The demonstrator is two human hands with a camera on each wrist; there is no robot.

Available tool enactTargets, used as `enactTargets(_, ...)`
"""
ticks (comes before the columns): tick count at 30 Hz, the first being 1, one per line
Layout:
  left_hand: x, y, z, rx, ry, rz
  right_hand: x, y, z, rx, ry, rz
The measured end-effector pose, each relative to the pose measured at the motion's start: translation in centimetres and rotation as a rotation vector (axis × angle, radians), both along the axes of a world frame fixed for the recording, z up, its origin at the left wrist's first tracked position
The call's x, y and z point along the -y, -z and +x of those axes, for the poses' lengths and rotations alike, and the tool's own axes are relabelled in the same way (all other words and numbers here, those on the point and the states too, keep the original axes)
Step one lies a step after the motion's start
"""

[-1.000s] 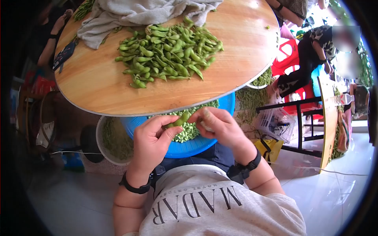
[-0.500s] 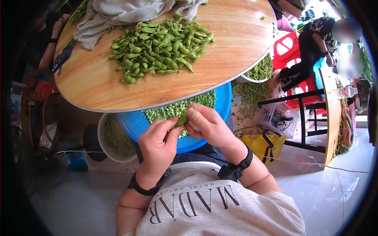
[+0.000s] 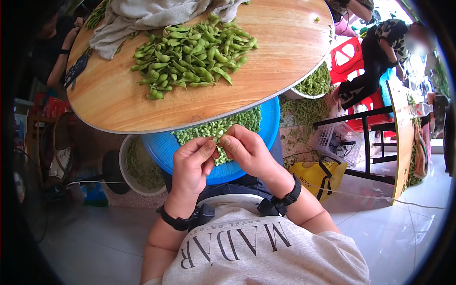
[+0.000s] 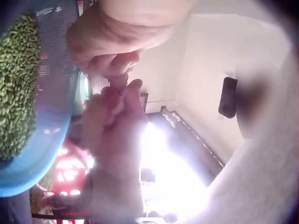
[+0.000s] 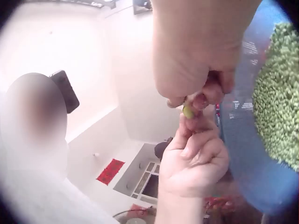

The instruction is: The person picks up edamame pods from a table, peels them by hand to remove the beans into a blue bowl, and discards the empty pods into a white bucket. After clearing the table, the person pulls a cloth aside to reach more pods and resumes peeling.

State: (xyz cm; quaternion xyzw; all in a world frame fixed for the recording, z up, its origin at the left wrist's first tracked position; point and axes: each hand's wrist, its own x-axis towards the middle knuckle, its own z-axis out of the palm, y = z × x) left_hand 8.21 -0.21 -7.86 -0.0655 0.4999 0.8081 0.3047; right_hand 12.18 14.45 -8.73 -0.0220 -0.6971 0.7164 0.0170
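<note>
Head view: left hand (image 3: pixel 192 164) and right hand (image 3: pixel 247 152) met fingertip to fingertip above the blue basin (image 3: pixel 161 152) of shelled beans (image 3: pixel 228 124), both pinching one pod (image 3: pixel 218 139). Left wrist view: curled fingers pressed together; pod indistinct. Right wrist view: pod clamped between both hands' fingertips, beside the basin.

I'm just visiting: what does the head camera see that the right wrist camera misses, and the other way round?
Only the head view shows the round table, the pile of unshelled pods on it, a grey cloth and a white bucket below. Only the right wrist view shows, from underneath, the green pod pinched between the fingertips, with a pale wall behind. Both show the left hand and right hand together over the blue basin of shelled beans.
</note>
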Motion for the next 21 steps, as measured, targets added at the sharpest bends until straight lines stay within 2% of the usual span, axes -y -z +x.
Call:
enactTargets(3, 0.4, 0.3, -0.6, 0.131, 0.059, -0.002, -0.7, -0.5, 0.0, -0.147, -0.077, 0.247)
enactTargets(7, 0.7, 0.6, -0.8, 0.157, 0.082, -0.013, -1.5, 0.4, -0.2, -0.201, -0.185, 0.394)
enactTargets(9, 0.7, 0.3, -0.7, 0.173, 0.062, -0.075, -1.9, 0.8, -0.2, -0.147, -0.238, 0.366)
enactTargets(10, 0.8, 0.5, -0.7, 0.106, 0.074, -0.113, -2.0, 0.8, -0.3, -0.121, -0.266, 0.353)
enactTargets(13, 1.3, 1.0, -0.3, -0.087, 0.121, -0.264, -2.5, -0.1, -0.7, -0.006, -0.157, 0.457)
enactTargets(14, 1.2, 0.9, -0.2, -0.151, 0.138, -0.335, -2.5, 0.2, -0.8, -0.027, -0.073, 0.417)
enactTargets(15, 1.2, 0.9, 0.0, -0.209, 0.157, -0.406, -2.2, 0.2, -1.0, -0.085, -0.078, 0.434)
enactTargets(17, 1.2, 1.0, 0.3, -0.271, 0.218, -0.391, -1.4, 0.1, -1.6, -0.202, -0.084, 0.467)
enactTargets(21, 2.1, 0.7, 0.2, -0.302, 0.384, -0.382, -1.7, 1.6, -2.1, -0.05, -0.277, 0.392)
